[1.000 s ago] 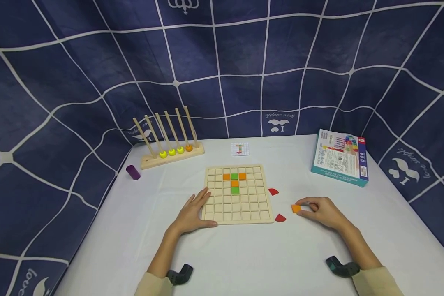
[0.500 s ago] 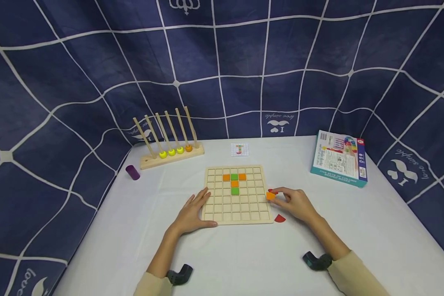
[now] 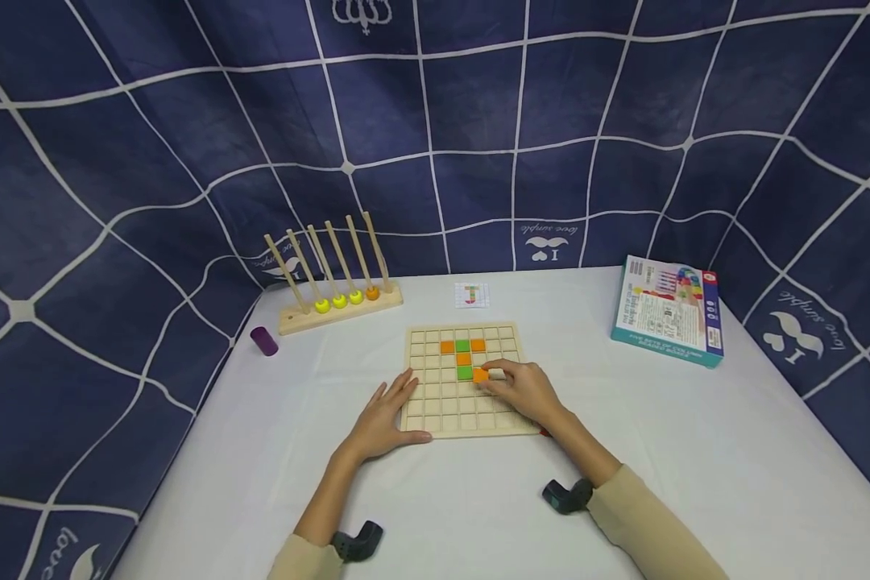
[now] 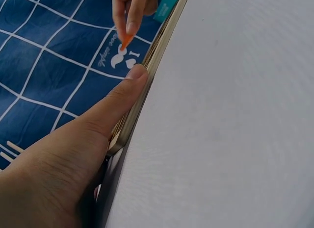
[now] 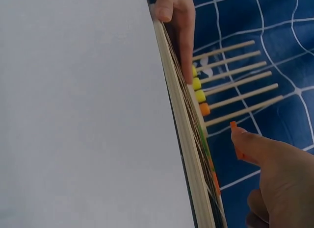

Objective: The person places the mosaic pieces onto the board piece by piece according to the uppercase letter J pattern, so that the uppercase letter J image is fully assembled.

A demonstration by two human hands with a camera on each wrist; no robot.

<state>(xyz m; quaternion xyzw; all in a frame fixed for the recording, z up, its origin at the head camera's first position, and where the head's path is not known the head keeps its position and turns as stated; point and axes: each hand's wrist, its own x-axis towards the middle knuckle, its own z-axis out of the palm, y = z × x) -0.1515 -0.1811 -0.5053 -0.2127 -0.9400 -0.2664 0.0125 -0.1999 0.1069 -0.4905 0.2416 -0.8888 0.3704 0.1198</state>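
A wooden grid board [image 3: 432,407] lies on the white table, with orange and green square tiles set in its upper middle cells. My left hand [image 3: 379,423] rests at the board's left side, fingers spread and thumb along the near left corner. Between thumb and fingertips my right hand [image 3: 531,391] pinches an orange square tile [image 3: 481,375]. In the head view this tile overlaps the cell just right of the lower green tile [image 3: 465,373]. The left wrist view shows the held orange tile [image 4: 126,40] above the board's surface, tilted.
Behind the board lies a small pattern card [image 3: 472,296]. A wooden peg rack [image 3: 341,312] with several beads stands back left, near a purple cylinder [image 3: 264,341]. A teal-edged box [image 3: 667,310] sits back right. One red piece [image 3: 544,432] shows partly under my right forearm.
My right hand has carried the orange tile leftward from the table right of the board to over the grid. The left hand has stayed at the board's left side.
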